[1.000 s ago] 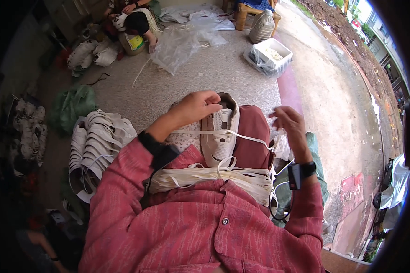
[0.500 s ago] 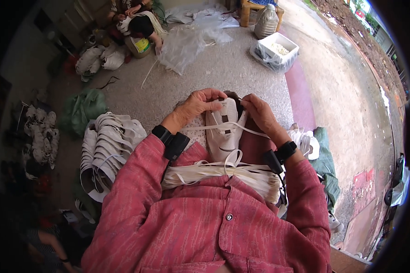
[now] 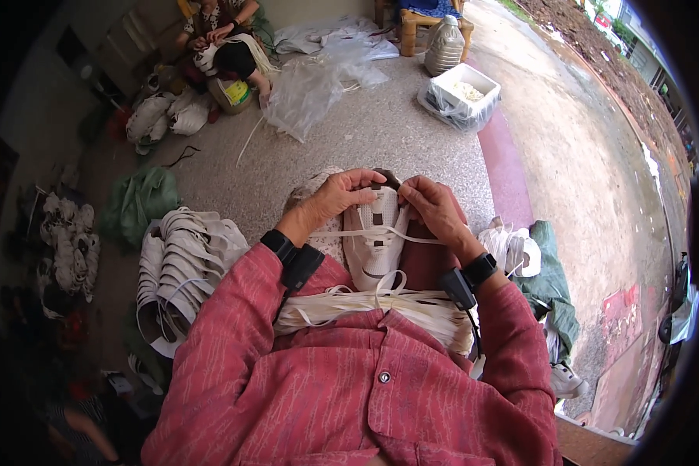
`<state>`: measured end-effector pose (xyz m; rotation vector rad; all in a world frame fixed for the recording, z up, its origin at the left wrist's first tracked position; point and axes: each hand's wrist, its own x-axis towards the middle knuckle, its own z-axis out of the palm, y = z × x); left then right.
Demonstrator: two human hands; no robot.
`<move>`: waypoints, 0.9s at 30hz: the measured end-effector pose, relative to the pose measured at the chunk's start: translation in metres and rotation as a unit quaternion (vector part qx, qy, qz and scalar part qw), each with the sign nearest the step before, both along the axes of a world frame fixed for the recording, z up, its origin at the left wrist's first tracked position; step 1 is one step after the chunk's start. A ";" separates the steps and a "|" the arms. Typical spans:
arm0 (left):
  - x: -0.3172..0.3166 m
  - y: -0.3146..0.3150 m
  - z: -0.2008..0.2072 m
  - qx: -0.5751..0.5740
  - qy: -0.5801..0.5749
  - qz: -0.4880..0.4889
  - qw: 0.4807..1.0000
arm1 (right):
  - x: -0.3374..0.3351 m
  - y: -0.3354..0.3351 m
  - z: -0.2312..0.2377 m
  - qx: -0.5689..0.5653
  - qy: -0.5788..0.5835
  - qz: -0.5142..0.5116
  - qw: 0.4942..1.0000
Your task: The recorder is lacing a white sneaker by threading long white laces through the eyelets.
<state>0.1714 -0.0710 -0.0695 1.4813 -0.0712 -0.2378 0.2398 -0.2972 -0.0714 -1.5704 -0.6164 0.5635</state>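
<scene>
A white shoe upper [image 3: 359, 260] with a mesh tongue and dark patches lies over my lap, its opening pointing away from me. At the left edge of that opening, my left hand [image 3: 334, 203] is closed, thumb and fingers pinching the top of the tongue. My right hand [image 3: 436, 210] pinches the right edge of the opening, fingertips close to the left ones. A flat white lace [image 3: 342, 233] runs across the upper and trails out to both sides. Over my lap nearer my body rests a thick bundle of white laces [image 3: 342, 309].
Nested white uppers [image 3: 182, 256] are stacked at my left by a green sack [image 3: 140, 206]. More white shoe parts [image 3: 512, 247] and a green sheet [image 3: 551, 268] lie at my right. Ahead are a lined white box [image 3: 474, 92], plastic sheeting [image 3: 307, 97] and a seated person [image 3: 217, 35].
My right hand has shifted left, so its fingertips are nearer my left hand's at the upper's opening. The whole view has shifted slightly. Both hands still pinch the upper.
</scene>
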 end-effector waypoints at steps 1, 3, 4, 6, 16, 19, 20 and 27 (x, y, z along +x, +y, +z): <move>0.000 -0.002 -0.001 -0.001 0.003 0.003 1.000 | -0.003 -0.001 0.001 0.001 0.001 -0.002 1.000; 0.002 -0.008 -0.002 0.057 -0.031 0.021 0.998 | -0.010 -0.002 0.003 0.063 0.041 -0.015 0.997; 0.002 -0.011 -0.001 0.126 -0.047 0.048 0.990 | -0.013 -0.005 0.004 0.056 0.040 -0.027 0.997; -0.008 -0.014 -0.001 0.185 -0.130 0.116 0.967 | -0.018 -0.014 0.005 0.038 0.049 -0.064 0.996; -0.081 -0.006 0.009 0.603 -0.341 0.158 0.703 | -0.036 -0.048 0.024 -0.069 0.061 0.019 0.996; -0.080 -0.005 0.014 0.506 -0.295 0.089 0.805 | -0.032 -0.045 0.029 -0.122 0.096 0.080 0.985; -0.080 -0.005 0.018 0.433 -0.239 0.026 0.869 | -0.031 -0.043 0.030 -0.141 0.113 0.096 0.979; -0.109 -0.021 0.055 0.332 -0.235 -0.013 0.913 | -0.030 -0.032 0.014 -0.042 0.057 -0.044 0.997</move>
